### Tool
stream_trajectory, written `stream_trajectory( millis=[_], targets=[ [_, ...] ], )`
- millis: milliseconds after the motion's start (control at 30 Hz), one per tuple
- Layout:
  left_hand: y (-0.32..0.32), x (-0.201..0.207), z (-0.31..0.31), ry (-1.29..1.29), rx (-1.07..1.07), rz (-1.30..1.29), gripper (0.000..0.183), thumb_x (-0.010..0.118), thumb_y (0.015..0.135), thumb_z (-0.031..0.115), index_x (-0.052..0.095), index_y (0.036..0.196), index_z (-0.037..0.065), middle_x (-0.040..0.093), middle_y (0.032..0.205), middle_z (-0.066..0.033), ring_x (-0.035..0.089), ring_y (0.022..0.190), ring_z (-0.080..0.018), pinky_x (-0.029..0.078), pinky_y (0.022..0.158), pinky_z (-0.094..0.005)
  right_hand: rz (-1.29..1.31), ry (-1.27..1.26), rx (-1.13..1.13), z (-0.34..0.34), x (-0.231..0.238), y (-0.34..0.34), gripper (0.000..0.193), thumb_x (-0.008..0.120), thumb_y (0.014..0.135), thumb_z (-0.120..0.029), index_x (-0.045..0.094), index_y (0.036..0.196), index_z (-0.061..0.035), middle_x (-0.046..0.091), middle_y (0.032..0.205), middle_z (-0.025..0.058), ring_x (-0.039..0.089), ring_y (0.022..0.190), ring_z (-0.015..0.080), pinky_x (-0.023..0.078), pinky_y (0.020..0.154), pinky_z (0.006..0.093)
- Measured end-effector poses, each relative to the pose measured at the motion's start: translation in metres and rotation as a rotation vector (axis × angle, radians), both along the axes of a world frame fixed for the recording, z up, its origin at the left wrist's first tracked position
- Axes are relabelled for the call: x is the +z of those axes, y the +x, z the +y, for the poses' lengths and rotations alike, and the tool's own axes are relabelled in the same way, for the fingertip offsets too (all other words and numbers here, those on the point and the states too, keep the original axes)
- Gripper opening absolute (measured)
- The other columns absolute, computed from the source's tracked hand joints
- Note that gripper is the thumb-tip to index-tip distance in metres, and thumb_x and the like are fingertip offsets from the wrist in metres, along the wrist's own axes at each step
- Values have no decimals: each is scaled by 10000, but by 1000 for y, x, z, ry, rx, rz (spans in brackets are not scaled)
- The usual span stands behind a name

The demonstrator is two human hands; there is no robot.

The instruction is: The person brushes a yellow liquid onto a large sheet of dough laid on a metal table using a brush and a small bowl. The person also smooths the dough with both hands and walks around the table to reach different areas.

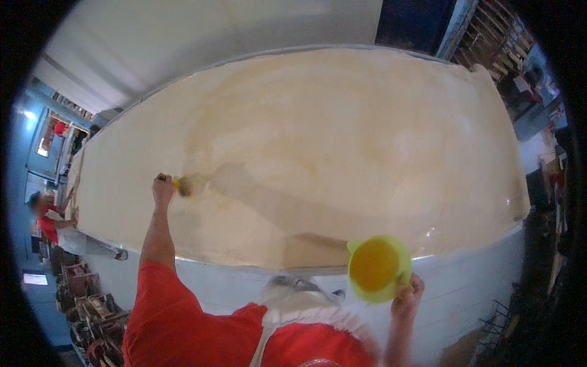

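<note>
A huge pale sheet of dough (342, 140) covers the long table in front of me, with glossy yellowish streaks over much of it. My left hand (162, 186) is closed round a pastry brush (183, 186) with yellow on it; the brown bristles touch the dough left of the middle. At the near edge, my right hand (408, 296) grips a lime-green bowl (403, 260) by its side. Orange-yellow liquid (373, 264) lies inside the bowl. A small spout-like tab sticks out at the bowl's left rim.
Another person in red (50, 226) stands at the table's far left end, hands at its edge. Wooden stools or crates (92, 306) are piled at the lower left. A pale wall (232, 30) runs behind the table; racks (495, 33) stand at the far right.
</note>
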State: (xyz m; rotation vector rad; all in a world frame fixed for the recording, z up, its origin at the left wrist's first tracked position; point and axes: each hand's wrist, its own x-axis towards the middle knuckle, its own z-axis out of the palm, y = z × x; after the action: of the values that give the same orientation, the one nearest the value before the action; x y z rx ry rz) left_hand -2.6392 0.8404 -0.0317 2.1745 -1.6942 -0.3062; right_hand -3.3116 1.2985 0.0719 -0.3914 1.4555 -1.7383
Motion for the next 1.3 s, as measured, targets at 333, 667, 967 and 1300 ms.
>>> stream_trajectory(
  millis=[333,667,967,1300],
  targets=[
    [-523,-24,150,-31,-892,296,183,558,887,202,666,941,64,686,898,-199,661,862,-380,520,781,-520,119,99,-225,92,6,11,226,658,715,-118,434,684,-110,469,714,-43,406,644,73,333,580,253],
    [-317,-7,162,98,-692,246,209,639,870,213,586,767,39,622,718,-89,591,632,-194,498,601,-394,47,58,-311,154,-4,18,309,650,703,-104,344,667,-127,378,678,-50,360,635,79,304,578,262],
    [-189,3,277,-90,-520,-727,204,564,935,235,632,899,46,677,910,-139,677,862,-347,531,705,-509,47,41,-76,242,-22,3,337,648,682,-87,314,659,-127,361,676,-43,331,640,88,287,584,271],
    [-514,8,387,22,-831,557,119,635,866,170,611,840,57,662,752,-112,629,715,-242,527,703,-413,107,84,38,277,-4,54,344,668,693,-97,329,652,-134,367,671,-58,328,626,74,284,572,264]
  ],
)
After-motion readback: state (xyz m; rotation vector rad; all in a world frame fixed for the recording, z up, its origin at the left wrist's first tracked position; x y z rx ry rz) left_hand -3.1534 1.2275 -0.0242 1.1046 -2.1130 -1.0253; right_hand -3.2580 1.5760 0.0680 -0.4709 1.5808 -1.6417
